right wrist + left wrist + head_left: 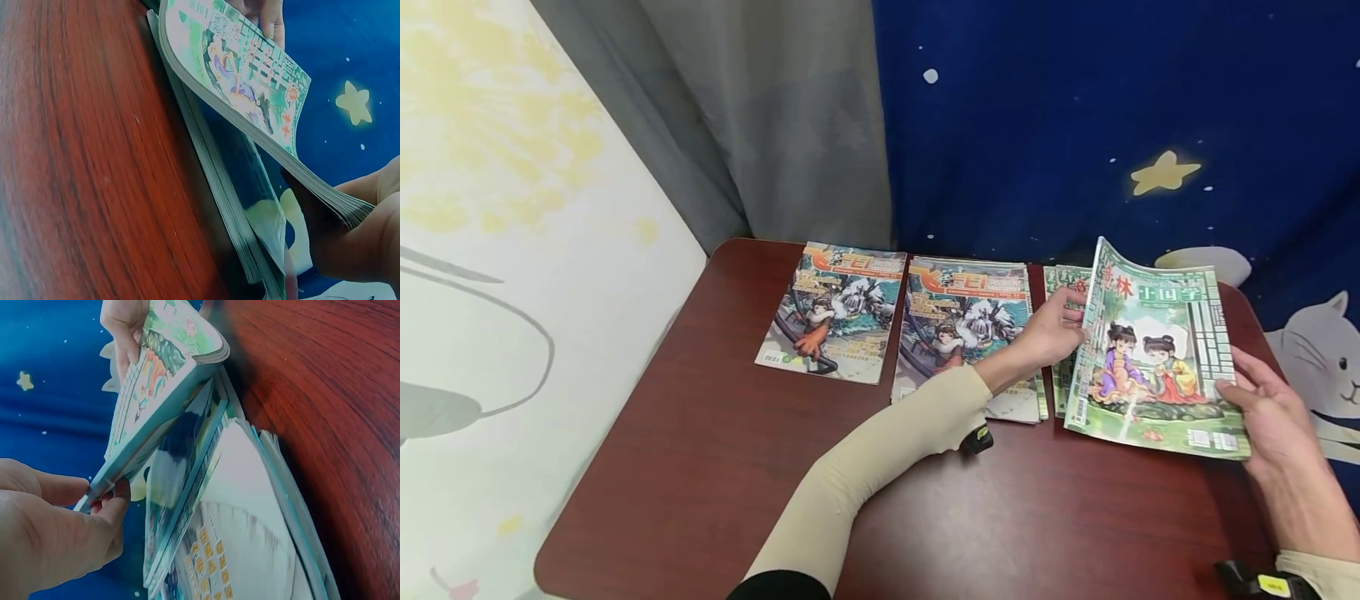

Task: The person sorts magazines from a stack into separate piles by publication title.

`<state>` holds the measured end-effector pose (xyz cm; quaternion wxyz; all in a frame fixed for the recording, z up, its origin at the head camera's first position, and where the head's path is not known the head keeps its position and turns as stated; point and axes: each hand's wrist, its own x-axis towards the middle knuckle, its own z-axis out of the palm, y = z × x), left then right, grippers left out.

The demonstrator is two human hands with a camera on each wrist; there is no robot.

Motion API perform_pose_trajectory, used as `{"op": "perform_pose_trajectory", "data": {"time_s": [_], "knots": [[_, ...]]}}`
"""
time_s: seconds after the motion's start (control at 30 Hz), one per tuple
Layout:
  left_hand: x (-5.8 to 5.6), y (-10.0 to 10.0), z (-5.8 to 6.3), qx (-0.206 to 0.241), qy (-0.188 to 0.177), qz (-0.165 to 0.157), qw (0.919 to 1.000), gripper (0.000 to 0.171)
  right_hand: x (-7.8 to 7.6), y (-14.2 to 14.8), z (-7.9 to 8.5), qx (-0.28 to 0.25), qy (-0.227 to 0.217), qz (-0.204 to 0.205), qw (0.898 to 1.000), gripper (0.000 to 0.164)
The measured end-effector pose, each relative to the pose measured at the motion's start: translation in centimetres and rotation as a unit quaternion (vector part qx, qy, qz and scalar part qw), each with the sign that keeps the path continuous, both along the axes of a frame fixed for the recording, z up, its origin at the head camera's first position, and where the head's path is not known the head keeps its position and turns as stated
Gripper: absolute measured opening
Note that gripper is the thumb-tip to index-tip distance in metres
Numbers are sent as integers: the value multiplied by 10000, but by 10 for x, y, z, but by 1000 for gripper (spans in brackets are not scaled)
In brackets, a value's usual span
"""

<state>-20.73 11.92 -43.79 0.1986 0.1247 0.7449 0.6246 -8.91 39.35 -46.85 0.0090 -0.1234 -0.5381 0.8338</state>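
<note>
A green magazine (1157, 367), its cover showing two children in robes, is held up and tilted above the table's right end. My left hand (1054, 329) pinches its left spine edge between thumb and fingers, also plain in the left wrist view. On the opposite edge my right hand (1273, 412) grips it, thumb on the cover and fingers behind; in the right wrist view the pages (250, 128) bow between the hands. Under it lies a stack of green magazines (1062, 383), mostly hidden. Left of that, beneath my left forearm, sits a magazine stack (962, 312) with a dark fantasy cover.
Another fantasy-cover magazine (835, 317) lies farther left on the dark red-brown table (715, 475). Grey and blue curtains (1015, 125) hang along the table's back edge. A pale patterned wall (512, 292) stands at the left.
</note>
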Motion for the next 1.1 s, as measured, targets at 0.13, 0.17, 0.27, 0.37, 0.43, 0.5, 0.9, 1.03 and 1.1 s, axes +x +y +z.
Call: {"op": "perform_pose_trajectory", "data": {"time_s": [0.13, 0.17, 0.27, 0.37, 0.43, 0.5, 0.9, 1.03, 1.1], "knots": [[0, 4, -2, -30, -26, 15, 10000, 42, -1, 0, 1, 230, -130, -116, 9996, 69], [0, 4, -3, -46, -56, 39, 10000, 43, -1, -1, 1, 222, -139, -112, 9996, 69], [1, 5, -3, -78, -187, 141, 9997, 45, -4, -1, 3, 196, -147, -90, 9997, 68], [2, 8, -3, -98, -375, 203, 9990, 49, -7, 1, 4, 299, -116, -107, 9994, 68], [3, 11, -3, -170, -457, 210, 9986, 53, -8, 4, 5, 434, -128, -135, 9989, 68], [3, 16, -3, -229, -463, 165, 9985, 58, -9, 7, 6, 570, -185, -168, 9981, 69], [6, 24, -6, -938, -414, -17, 9947, 72, -28, 29, 0, 1385, -832, 229, 9866, 72], [5, 26, -5, -1364, -407, -215, 9896, 78, -33, 35, -2, 1703, -1029, 232, 9797, 69], [5, 27, -5, -1669, -297, -265, 9852, 79, -36, 37, -3, 1829, -1075, 215, 9770, 69]]}}
